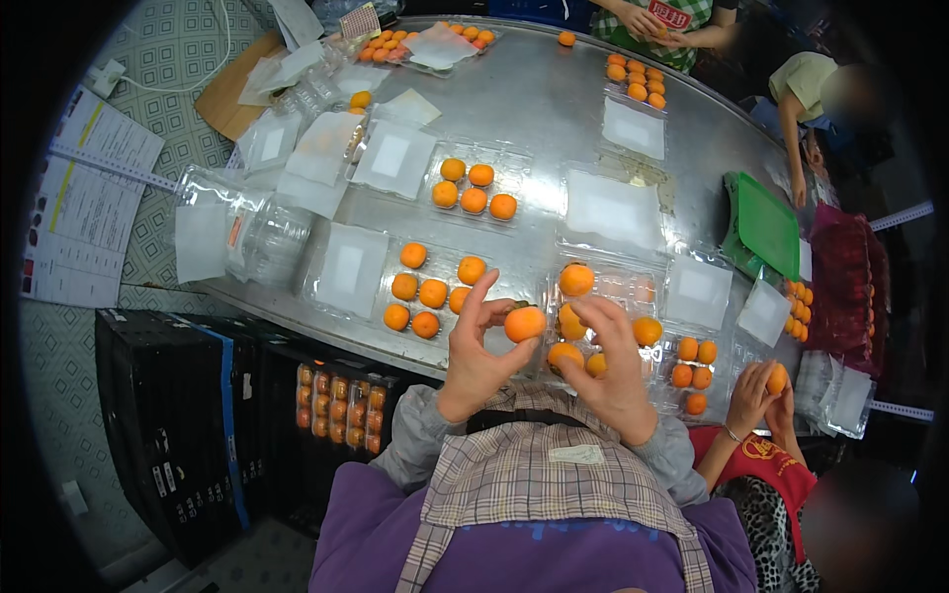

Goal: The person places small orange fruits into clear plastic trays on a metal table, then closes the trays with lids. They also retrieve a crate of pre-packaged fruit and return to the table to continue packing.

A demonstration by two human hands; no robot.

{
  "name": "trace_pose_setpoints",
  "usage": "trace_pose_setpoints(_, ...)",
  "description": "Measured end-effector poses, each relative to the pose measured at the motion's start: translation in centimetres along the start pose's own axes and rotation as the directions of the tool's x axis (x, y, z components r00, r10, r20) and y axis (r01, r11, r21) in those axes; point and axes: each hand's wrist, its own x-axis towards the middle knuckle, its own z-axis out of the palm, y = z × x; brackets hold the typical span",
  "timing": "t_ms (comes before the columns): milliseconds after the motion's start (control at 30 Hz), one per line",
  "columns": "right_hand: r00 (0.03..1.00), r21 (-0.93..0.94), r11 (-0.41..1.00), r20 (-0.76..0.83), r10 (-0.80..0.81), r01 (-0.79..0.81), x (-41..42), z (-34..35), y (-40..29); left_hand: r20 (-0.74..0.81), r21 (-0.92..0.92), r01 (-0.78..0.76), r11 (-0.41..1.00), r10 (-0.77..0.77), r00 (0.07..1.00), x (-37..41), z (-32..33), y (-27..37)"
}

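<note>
My left hand (478, 356) holds an orange persimmon (525, 325) between thumb and fingers, its leafy cap facing away from me. Close to its right, my right hand (612, 363) is raised with thumb and fingers apart over a clear plastic tray that holds several persimmons (577, 279); part of that tray is hidden by the hand. Left of my left hand lies another clear tray with several persimmons (433, 293), its open lid lined with a white sheet (348, 270). Farther back, a third tray holds several persimmons (474, 200).
Stacked clear containers (267, 237) stand at the metal table's left edge. Black crates (178, 415) are below left. A green tray (767, 222) lies at right. At near right, a co-worker's hands (756, 404) hold a persimmon; other people stand across the table and at far right.
</note>
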Motion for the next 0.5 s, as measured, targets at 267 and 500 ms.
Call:
trace_pose_setpoints(267, 0.979, -0.161, 0.966, 0.046, -0.199, 0.204, 0.5, 0.9, 0.3, 0.188, -0.428, 0.217, 0.877, -0.148, 0.971, 0.1, 0.3, 1.1)
trace_pose_setpoints(500, 0.965, -0.121, 0.958, -0.014, -0.262, 0.258, 0.3, 1.1, 1.8, 0.243, -0.410, 0.262, 0.874, -0.172, 0.955, 0.1, 0.8, 1.3)
